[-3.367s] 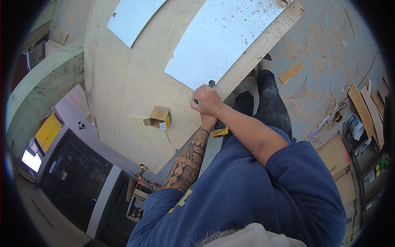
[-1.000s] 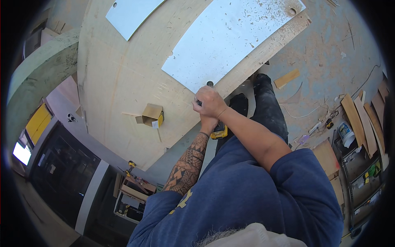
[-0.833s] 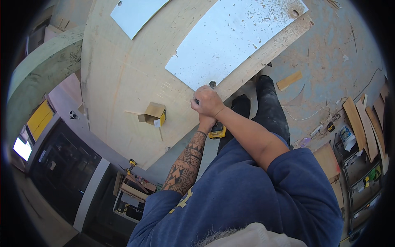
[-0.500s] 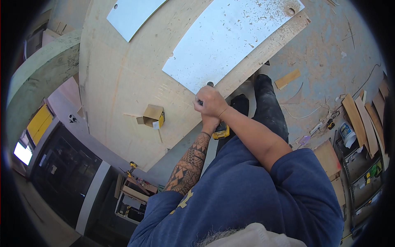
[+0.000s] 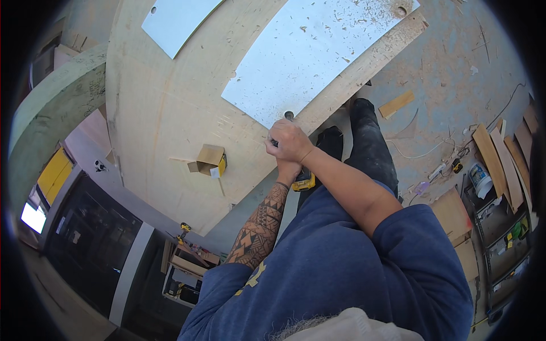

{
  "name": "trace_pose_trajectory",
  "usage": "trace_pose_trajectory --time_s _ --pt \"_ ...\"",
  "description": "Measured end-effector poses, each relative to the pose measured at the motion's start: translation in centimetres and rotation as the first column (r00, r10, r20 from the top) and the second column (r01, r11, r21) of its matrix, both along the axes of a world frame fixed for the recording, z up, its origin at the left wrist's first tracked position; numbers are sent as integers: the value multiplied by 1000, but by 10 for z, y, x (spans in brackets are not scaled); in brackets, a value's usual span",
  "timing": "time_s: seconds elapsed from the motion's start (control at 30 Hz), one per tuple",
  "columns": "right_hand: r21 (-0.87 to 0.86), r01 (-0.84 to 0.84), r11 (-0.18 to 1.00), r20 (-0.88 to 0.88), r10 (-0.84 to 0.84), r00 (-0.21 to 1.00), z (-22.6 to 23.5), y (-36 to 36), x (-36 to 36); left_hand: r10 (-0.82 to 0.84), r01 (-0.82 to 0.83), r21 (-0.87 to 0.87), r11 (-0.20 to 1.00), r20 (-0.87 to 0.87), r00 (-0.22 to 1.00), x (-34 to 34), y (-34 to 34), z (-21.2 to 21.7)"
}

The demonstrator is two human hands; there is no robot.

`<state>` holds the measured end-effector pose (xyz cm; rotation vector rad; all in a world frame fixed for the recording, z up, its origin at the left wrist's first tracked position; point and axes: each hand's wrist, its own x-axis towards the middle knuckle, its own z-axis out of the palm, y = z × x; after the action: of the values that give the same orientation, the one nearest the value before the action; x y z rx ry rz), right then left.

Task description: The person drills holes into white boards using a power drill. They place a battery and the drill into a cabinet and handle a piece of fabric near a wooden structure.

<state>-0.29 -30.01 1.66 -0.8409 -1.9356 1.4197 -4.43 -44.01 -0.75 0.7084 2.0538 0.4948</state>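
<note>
A black-and-yellow cordless drill (image 5: 305,182) is in both my hands, over the near corner of a white curved panel (image 5: 296,57). My right hand (image 5: 290,141) is closed over the top of the drill's body. Below it my left hand (image 5: 288,169), partly covered by the right, is wrapped around the drill's grip. The yellow battery shows beneath my right wrist. A dark round bit (image 5: 289,115) points away from me and meets the panel near its corner, with fine dust around it. Wood chips lie across the panel, thickest by a round hole (image 5: 401,11) at its far end.
The panel lies on a large plywood sheet (image 5: 148,131). An open cardboard box (image 5: 209,156) stands left of my hands, and a second white panel (image 5: 176,25) lies far left. On the floor at right are wood offcuts (image 5: 396,104), a cord and a white bucket (image 5: 480,179).
The view has shifted slightly. Both hands stay on the drill at the panel's corner, and more dust shows around the bit.
</note>
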Motion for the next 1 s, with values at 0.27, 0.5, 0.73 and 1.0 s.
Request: trace_pose_trajectory --time_s 0.27,0.5,0.73,1.0 --pt "51 -24 998 88 20 996 -11 -7 -22 285 -279 -62 958 271 920 -12 7 1" --pt "5 -4 1000 41 4 999 -6 4 -5 -16 19 60 998 -48 999 -5 22 10" --pt "32 3 999 66 -5 998 -7 0 -10 -14 14 19 1000 -18 1000 -12 21 8" --pt "37 -16 999 126 11 992 -13 6 -12 316 -293 -125 948 256 914 -4 50 28"
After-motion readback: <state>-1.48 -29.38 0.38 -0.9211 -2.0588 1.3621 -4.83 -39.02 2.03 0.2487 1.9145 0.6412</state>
